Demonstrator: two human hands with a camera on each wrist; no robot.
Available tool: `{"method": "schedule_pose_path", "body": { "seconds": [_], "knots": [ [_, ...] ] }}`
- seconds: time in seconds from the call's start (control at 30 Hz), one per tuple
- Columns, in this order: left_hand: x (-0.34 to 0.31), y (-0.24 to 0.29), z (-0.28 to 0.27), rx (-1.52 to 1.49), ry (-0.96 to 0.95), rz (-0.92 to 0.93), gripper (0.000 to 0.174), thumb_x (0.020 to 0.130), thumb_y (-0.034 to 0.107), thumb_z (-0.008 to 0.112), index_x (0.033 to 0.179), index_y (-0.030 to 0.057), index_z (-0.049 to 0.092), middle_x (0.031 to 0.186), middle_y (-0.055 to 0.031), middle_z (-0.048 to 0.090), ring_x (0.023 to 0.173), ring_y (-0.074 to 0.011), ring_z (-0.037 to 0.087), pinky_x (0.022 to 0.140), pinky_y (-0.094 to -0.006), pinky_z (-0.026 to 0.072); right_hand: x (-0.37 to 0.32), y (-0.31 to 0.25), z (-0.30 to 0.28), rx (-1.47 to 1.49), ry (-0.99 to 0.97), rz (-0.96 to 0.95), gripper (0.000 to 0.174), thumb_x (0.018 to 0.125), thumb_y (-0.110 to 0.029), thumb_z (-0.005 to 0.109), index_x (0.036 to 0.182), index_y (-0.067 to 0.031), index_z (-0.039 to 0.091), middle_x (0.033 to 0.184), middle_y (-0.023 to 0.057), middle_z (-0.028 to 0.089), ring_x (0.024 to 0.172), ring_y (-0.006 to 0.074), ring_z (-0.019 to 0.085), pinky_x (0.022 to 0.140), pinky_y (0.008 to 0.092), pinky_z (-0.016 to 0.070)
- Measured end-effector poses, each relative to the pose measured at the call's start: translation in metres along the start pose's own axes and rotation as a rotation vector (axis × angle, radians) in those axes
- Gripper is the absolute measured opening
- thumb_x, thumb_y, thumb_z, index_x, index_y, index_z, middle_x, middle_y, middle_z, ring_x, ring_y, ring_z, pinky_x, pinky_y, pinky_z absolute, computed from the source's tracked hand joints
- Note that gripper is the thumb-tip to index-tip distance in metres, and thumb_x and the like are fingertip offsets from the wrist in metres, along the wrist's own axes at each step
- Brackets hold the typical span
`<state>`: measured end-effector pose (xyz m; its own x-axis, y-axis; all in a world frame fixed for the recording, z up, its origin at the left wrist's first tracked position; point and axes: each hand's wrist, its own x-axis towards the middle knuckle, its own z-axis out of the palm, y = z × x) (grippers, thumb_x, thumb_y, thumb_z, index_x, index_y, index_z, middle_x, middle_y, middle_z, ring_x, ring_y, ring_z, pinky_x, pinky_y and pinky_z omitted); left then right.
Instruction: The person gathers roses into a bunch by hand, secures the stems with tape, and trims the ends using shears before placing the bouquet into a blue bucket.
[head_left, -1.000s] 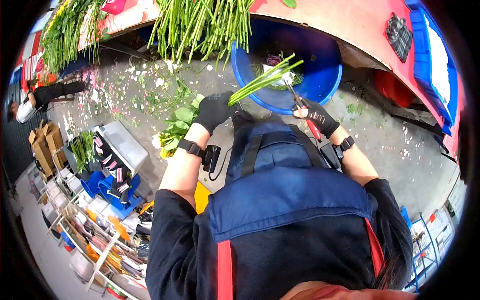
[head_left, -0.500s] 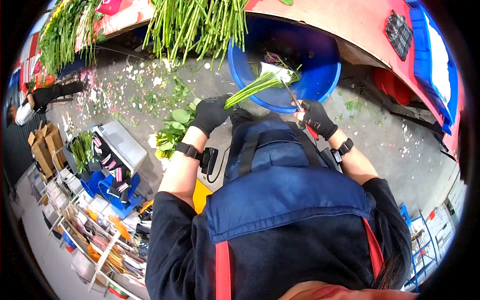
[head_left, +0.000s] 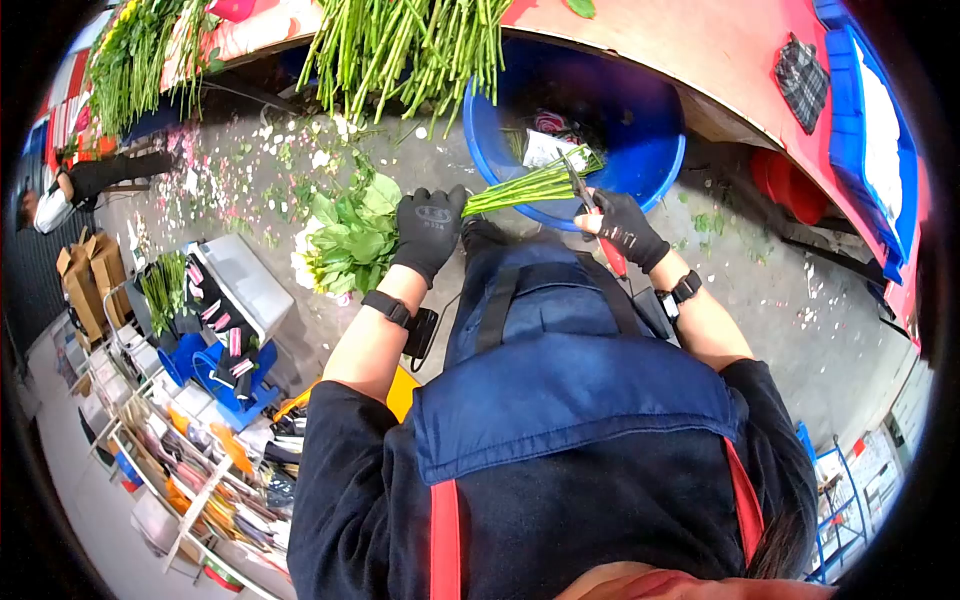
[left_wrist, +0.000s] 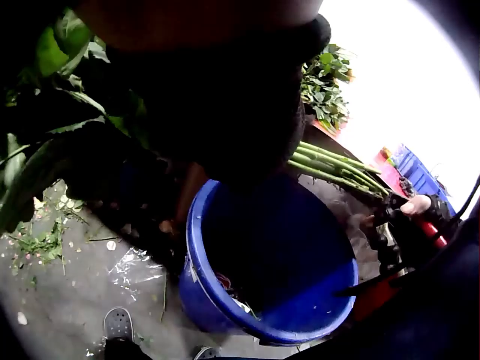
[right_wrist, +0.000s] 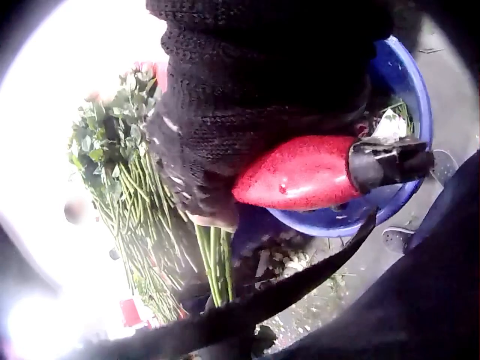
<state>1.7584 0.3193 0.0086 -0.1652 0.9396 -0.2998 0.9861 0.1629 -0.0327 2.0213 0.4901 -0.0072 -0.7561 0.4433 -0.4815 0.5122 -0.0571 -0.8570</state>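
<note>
My left hand [head_left: 432, 235], in a black glove, grips a bunch of green flower stems [head_left: 515, 190]. The leafy end with pale blooms [head_left: 350, 245] sticks out to the left, and the bare stem ends point right over the blue tub [head_left: 640, 110]. In my right hand [head_left: 628, 232], gloved with bare fingertips, I hold pruning shears [head_left: 612, 258] by their red handles. Their blades overlap the stem ends in the head view. The right wrist view has a red handle [right_wrist: 300, 176] close up, with green stems [right_wrist: 217, 262] beyond the hand.
Many long stems [head_left: 400, 60] overhang the pink table [head_left: 620, 25] above the tub. A blue crate [head_left: 870, 130] sits on the table's right end. Petals and leaves litter the floor [head_left: 260, 200]. Far left, there is another person [head_left: 100, 185].
The bunch has tilted, so its stem ends sit lower and its leafy end has come up into view. The shears' blades have moved onto the stem ends.
</note>
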Motion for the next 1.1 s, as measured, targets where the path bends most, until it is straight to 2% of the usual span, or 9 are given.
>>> {"method": "schedule_pose_path", "body": {
  "seconds": [0.17,0.37,0.43,0.5,0.57,0.73,0.87,0.97,1.1],
  "knots": [
    [-0.005,-0.002,-0.009,0.013,-0.028,-0.01,0.023,0.084,0.022,0.052,0.106,0.0153,0.054,0.082,-0.0076,0.064,0.082,-0.03,0.061,0.068,-0.0443,0.0449,-0.01,0.007,-0.006,-0.015,0.094,0.094,0.035,0.076,-0.026,0.072,0.094,0.0012,0.061,0.064,0.0094,0.055,0.056,0.0172,0.057,0.056,0.0339,0.0452],
    [-0.01,0.011,-0.013,0.089,0.147,0.139,0.018,0.08,0.02,0.053,0.097,0.0126,0.056,0.076,-0.0062,0.061,0.077,-0.0261,0.059,0.068,-0.0445,0.0435,-0.013,-0.046,-0.018,-0.51,0.215,-0.452,0.053,0.067,-0.014,0.072,0.114,-0.0021,0.05,0.099,0.0165,0.056,0.092,0.0303,0.056,0.08,0.0375,0.0451],
    [0.002,0.028,-0.068,-0.034,-0.233,0.152,0.017,0.08,0.02,0.053,0.094,0.0116,0.057,0.075,-0.006,0.061,0.078,-0.0259,0.059,0.07,-0.0433,0.0427,-0.006,-0.066,-0.012,-0.506,0.134,-0.542,0.056,0.064,-0.015,0.074,0.113,-0.0031,0.051,0.096,0.0152,0.056,0.088,0.0314,0.056,0.079,0.0374,0.0456],
    [0.003,0.035,-0.022,-0.087,0.245,0.269,0.015,0.08,0.021,0.055,0.091,0.0126,0.06,0.076,-0.0063,0.063,0.078,-0.0264,0.06,0.068,-0.0412,0.042,-0.006,-0.082,0.0,-0.408,0.051,-0.547,0.057,0.063,-0.014,0.074,0.114,-0.0035,0.051,0.095,0.0149,0.055,0.087,0.0306,0.056,0.078,0.0373,0.0458],
    [0.01,0.046,-0.073,0.023,0.14,0.247,0.013,0.082,0.023,0.056,0.089,0.0138,0.063,0.08,-0.0072,0.065,0.082,-0.0256,0.061,0.067,-0.0391,0.0413,-0.007,-0.071,0.002,-0.375,0.094,-0.445,0.057,0.064,-0.017,0.076,0.115,-0.0042,0.053,0.096,0.0162,0.059,0.089,0.0324,0.06,0.078,0.0368,0.0476],
    [0.039,0.082,-0.158,0.17,-0.119,0.105,0.017,0.082,0.021,0.055,0.091,0.0118,0.067,0.087,-0.0055,0.065,0.093,-0.0249,0.054,0.078,-0.0425,0.0376,-0.029,-0.078,-0.013,-0.141,0.273,-0.468,0.051,0.065,-0.012,0.073,0.111,-0.0032,0.053,0.094,0.0052,0.054,0.083,0.0153,0.052,0.076,0.0288,0.0444],
    [0.017,0.088,-0.218,0.218,0.562,0.454,0.038,0.079,0.024,0.054,0.112,0.0068,0.055,0.111,-0.0128,0.057,0.119,-0.0347,0.047,0.11,-0.0599,0.0221,-0.049,-0.104,-0.028,0.093,0.386,-0.396,0.052,0.065,-0.015,0.074,0.111,-0.0043,0.053,0.096,0.0055,0.057,0.083,0.014,0.056,0.077,0.0287,0.047],
    [0.011,0.095,-0.232,-0.122,0.814,0.785,0.036,0.08,0.026,0.058,0.113,0.0119,0.057,0.101,-0.0093,0.061,0.11,-0.0304,0.057,0.097,-0.0484,0.0429,-0.056,-0.105,-0.047,0.125,0.502,-0.383,0.047,0.067,-0.019,0.071,0.109,-0.0035,0.056,0.095,0.0039,0.057,0.082,0.0136,0.054,0.077,0.0274,0.0445],
    [0.028,0.1,-0.202,-0.646,0.326,0.546,0.042,0.078,0.035,0.07,0.11,0.0111,0.058,0.081,-0.0063,0.062,0.083,-0.0232,0.065,0.076,-0.0372,0.0504,-0.077,-0.098,-0.072,0.092,0.623,-0.417,0.047,0.066,-0.022,0.073,0.105,-0.0026,0.057,0.089,0.0019,0.054,0.08,0.0143,0.049,0.073,0.0283,0.0416]
  ]
}}
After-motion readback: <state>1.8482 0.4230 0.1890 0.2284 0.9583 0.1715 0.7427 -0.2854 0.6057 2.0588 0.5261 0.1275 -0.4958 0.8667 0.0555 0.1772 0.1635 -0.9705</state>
